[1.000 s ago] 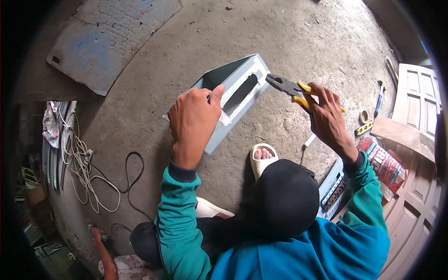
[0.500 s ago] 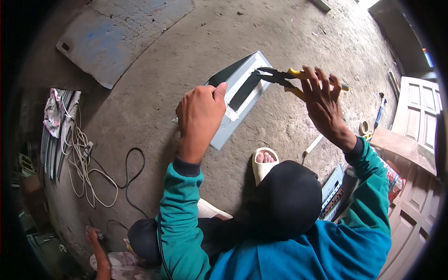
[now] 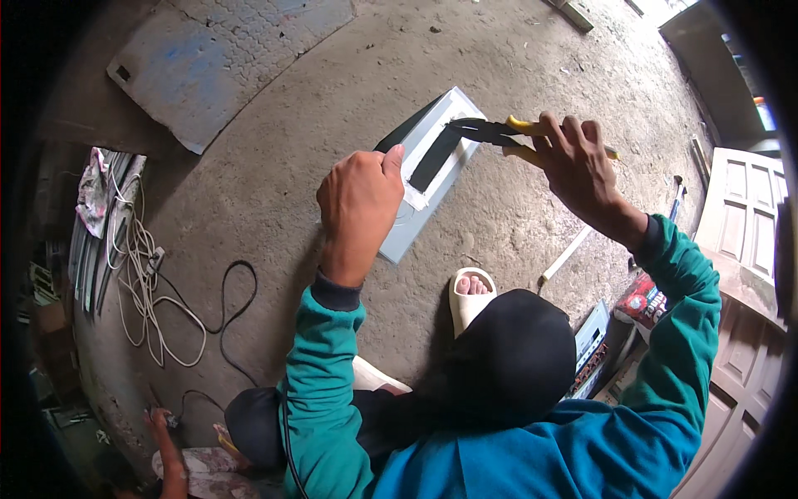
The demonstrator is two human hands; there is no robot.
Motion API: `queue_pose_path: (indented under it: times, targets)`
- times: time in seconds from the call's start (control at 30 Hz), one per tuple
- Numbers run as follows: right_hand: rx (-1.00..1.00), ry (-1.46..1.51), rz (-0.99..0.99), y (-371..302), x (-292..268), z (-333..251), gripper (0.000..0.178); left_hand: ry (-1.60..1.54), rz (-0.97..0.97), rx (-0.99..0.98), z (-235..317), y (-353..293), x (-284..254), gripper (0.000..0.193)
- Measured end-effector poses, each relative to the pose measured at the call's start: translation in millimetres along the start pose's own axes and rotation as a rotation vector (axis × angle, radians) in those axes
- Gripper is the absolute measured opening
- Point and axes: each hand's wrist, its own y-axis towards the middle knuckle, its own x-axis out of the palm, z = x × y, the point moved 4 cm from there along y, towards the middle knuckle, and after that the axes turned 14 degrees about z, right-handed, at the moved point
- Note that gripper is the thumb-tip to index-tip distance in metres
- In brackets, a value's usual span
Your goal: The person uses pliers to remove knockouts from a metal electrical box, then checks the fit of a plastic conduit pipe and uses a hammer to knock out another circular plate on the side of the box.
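1. Left hand [image 3: 360, 214]: arm extended, back up, gripping box edge; fingertips hidden.
2. Right hand [image 3: 579, 166]: raised, wrist bent, grasping one pliers [image 3: 494, 133], tips at slot.
3. One gray box [image 3: 404, 233], one slot, ahead of sandal [image 3: 470, 306].
4. One worn board [image 3: 220, 62], far left.

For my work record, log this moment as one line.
left hand: holding grey box | right hand: holding yellow-handled pliers | pliers: at upper end of dark slot

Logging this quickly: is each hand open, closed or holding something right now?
Left hand: closed, holding the grey box.
Right hand: closed, holding the yellow-handled pliers.
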Motion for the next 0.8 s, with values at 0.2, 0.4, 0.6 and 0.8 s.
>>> queue_pose_path:
  times: [0.2, 0.4, 0.6, 0.8]
  targets:
    - [0.275, 0.788, -0.250, -8, 21, -4, 0.028, -0.044, 0.011, -0.050, -13, 6, -6, 0.048]
    - [0.665, 1.015, -0.118, -39, 26, -18, 0.039, -0.728, -0.468, -0.443, -70, 6, 11, 0.040]
    - [0.972, 1.263, -0.164, -104, 50, -63, 0.034, -1.073, -0.460, -0.687, -104, -9, 7, 0.039]
    - [1.202, 1.334, -0.276, -112, 40, -106, 0.031, -1.255, -0.079, -0.813, -96, -33, 39, 0.041]
